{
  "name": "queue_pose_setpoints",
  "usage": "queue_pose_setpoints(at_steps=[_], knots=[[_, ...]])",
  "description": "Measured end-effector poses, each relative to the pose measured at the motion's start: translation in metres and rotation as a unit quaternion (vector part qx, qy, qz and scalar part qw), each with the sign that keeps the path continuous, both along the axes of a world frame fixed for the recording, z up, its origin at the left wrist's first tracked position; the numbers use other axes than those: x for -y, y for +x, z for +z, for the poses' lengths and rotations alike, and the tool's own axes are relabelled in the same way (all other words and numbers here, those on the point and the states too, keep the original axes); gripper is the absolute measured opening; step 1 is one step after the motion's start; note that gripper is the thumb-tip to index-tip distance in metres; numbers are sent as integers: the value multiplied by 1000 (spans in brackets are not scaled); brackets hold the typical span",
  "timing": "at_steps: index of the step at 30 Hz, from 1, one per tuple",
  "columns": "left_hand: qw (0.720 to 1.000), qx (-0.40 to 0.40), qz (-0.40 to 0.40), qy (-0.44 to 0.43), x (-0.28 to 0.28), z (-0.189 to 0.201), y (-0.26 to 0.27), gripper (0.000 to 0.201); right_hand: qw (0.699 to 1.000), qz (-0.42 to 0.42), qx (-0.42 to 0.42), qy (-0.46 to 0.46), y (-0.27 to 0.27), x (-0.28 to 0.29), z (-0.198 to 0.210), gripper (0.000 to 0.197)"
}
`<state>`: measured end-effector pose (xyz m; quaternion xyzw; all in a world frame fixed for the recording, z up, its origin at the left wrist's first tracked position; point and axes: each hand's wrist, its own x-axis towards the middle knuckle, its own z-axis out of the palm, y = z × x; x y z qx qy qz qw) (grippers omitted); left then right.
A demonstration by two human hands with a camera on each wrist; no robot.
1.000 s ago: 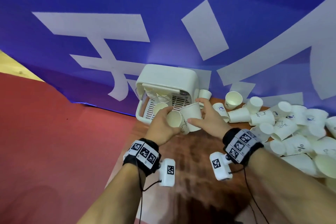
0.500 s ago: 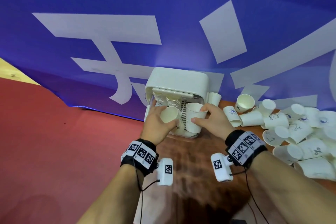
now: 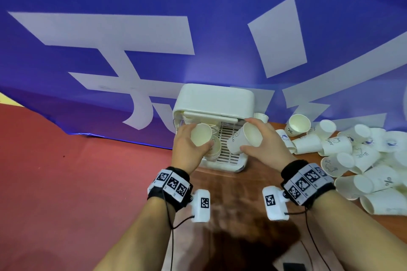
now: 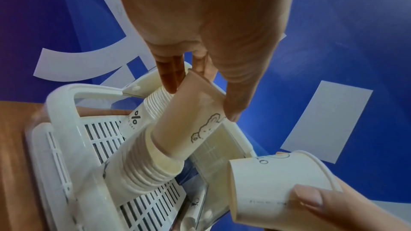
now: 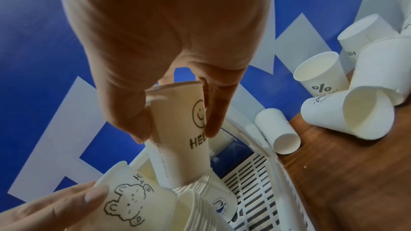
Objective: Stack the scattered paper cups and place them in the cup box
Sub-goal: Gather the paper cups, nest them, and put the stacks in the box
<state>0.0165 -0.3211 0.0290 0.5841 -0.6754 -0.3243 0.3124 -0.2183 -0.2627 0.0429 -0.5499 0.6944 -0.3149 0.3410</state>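
Observation:
The white cup box point(image 3: 214, 101) stands open at the table's back, with a slotted tray point(image 4: 102, 140) inside. My left hand point(image 3: 188, 152) grips a bear-printed paper cup point(image 3: 201, 137); in the left wrist view this cup point(image 4: 193, 117) has its base in the mouth of a leaning cup stack point(image 4: 142, 166) in the box. A second stack point(image 4: 138, 117) lies behind it. My right hand point(image 3: 263, 145) holds a smiley "HELLO" cup point(image 5: 182, 138) tilted over the tray point(image 5: 251, 178), mouth toward me point(image 3: 244, 138).
Several loose paper cups point(image 3: 356, 156) lie heaped on the brown table point(image 3: 237, 193) to the right of the box, one point(image 5: 278, 133) against its side. A blue banner point(image 3: 198, 28) hangs close behind. Red floor point(image 3: 77, 182) lies to the left.
Both hands moved forward from in front of the box to its opening. The left cup went into the stack's mouth. The right cup tipped from upright onto a slant.

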Motion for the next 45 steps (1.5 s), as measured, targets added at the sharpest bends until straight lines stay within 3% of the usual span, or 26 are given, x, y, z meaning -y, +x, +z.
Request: queue_pose_setpoints(at_steps=[13, 21, 31, 37, 45], knots=[[997, 70, -35, 12, 9, -40, -15, 75, 1000, 22, 0, 3, -15, 0, -7, 73], [991, 118, -48, 26, 11, -49, -17, 77, 999, 40, -14, 32, -20, 2, -10, 81], [985, 135, -69, 80, 10, -55, -19, 77, 999, 41, 17, 31, -21, 0, -15, 80], [985, 130, -63, 90, 10, -54, -20, 77, 996, 27, 86, 23, -20, -5, -9, 76], [985, 124, -60, 107, 6, -48, -20, 79, 997, 42, 55, 17, -10, -10, -7, 73]])
